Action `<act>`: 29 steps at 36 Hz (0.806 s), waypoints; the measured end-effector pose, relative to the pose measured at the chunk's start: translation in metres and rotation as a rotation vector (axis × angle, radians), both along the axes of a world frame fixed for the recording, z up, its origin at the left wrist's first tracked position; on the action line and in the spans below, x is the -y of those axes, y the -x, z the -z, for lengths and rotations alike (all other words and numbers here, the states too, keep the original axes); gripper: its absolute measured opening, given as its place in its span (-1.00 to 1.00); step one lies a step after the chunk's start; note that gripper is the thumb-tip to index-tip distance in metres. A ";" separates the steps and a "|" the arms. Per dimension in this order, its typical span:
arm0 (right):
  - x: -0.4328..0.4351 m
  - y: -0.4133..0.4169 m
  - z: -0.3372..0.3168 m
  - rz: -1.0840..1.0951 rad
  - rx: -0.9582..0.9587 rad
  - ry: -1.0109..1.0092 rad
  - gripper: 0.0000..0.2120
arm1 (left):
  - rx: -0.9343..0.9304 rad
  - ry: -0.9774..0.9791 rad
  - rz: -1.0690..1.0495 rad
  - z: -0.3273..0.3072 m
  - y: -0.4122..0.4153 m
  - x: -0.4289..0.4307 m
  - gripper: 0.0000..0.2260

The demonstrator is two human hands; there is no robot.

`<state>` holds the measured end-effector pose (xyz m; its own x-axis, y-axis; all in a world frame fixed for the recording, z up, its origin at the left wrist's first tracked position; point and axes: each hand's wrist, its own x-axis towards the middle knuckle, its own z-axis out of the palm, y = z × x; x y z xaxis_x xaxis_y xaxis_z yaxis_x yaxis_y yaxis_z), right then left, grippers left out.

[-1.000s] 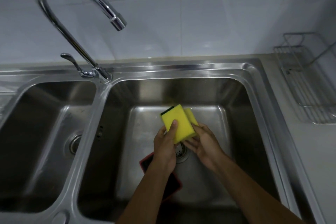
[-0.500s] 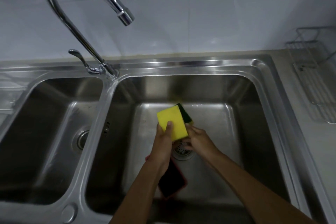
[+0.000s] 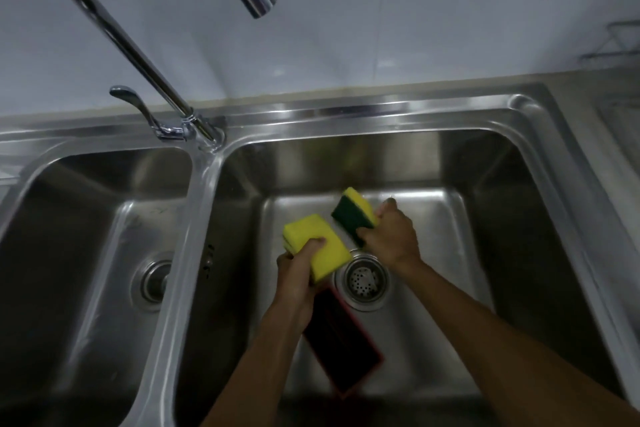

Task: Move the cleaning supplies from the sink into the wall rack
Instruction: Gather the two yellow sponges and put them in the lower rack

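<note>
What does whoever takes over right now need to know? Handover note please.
Left hand: closed on a yellow sponge, held above the right basin.
Right hand: closed on a second sponge, green scouring side showing, also above the basin.
A dark, red-edged pad lies on the basin floor beside the drain, partly under the left forearm.
The wall rack is at the far right edge, only partly in view.
Done: both sponges lifted off the basin floor.
Left: put both sponges in the rack, then fetch the pad.
</note>
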<state>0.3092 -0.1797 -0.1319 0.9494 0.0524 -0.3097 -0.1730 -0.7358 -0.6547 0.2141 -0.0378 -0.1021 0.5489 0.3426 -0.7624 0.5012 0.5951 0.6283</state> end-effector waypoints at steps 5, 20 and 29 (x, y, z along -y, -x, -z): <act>0.002 0.021 -0.038 -0.033 0.389 -0.166 -0.68 | -0.008 -0.038 -0.003 -0.007 -0.016 0.011 -0.43; 0.015 0.058 -0.088 -0.382 0.725 -0.011 -0.68 | 0.251 -0.075 -0.019 -0.047 -0.022 0.043 -0.03; 0.032 0.050 -0.120 -0.141 0.447 -0.313 -0.61 | 0.257 0.056 0.047 -0.081 -0.026 0.056 -0.25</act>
<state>0.2588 -0.2121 -0.0118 0.9619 0.2129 0.1716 0.2571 -0.4901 -0.8329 0.2396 -0.0942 -0.0208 0.7413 0.2733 -0.6130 0.3577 0.6118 0.7055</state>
